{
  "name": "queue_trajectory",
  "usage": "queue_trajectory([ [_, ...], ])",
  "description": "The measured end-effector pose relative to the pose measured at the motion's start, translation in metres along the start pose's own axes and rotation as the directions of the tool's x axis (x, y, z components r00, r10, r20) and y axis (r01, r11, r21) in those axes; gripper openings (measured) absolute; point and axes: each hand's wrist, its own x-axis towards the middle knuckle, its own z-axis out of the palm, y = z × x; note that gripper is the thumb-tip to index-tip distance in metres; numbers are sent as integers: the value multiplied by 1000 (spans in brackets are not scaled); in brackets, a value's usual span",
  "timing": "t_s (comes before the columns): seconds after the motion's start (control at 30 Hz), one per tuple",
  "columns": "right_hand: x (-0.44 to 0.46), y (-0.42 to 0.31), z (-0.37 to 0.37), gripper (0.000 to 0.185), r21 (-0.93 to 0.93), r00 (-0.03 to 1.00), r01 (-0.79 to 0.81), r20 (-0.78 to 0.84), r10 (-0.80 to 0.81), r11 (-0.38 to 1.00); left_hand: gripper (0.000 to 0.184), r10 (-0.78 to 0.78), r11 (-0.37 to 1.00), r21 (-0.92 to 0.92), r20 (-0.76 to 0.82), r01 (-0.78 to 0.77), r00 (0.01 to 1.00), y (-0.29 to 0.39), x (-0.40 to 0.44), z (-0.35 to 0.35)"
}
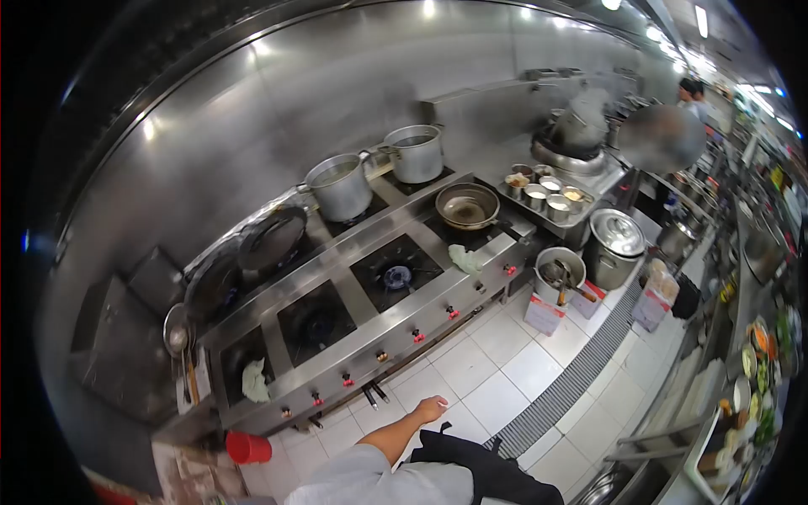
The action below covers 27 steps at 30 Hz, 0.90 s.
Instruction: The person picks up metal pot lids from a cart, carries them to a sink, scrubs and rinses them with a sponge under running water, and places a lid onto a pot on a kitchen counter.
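Observation:
My left hand [432, 409] is held low in front of my black apron [492, 465], over the tiled floor. Its fingers look curled together, and I see nothing in them. No part of my right hand shows. Ahead stands a long steel stove [341, 349] with several burners and red knobs along its front. The middle burner [397, 276] sits bare, its flame hard to make out. A wok-like pan [467, 207] rests on the right burner, beside a crumpled pale cloth [464, 259]. Another cloth [255, 380] lies on the left burner.
Behind the burners stand two tall pots [338, 189]. On the floor at right are a lidded pot [615, 244] and a pot of ladles [560, 273] on a box. A red bucket [248, 448] stands lower left. A drain grate [581, 362] crosses the floor; a person [690, 97] stands far right.

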Motion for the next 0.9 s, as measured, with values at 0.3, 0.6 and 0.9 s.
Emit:
queue_trajectory([
  [0.3,96,-47,-114,53,11,996,-39,85,38,999,54,-328,847,-226,492,481,807,15,-164,10],
  [0.6,186,-151,-69,33,-54,984,117,139,-108,992,60,-396,449,-551,583,704,709,60,-314,34],
  [0.9,187,-137,-3,30,-304,974,181,187,-128,935,59,-444,722,-420,328,549,834,65,-165,-36],
])
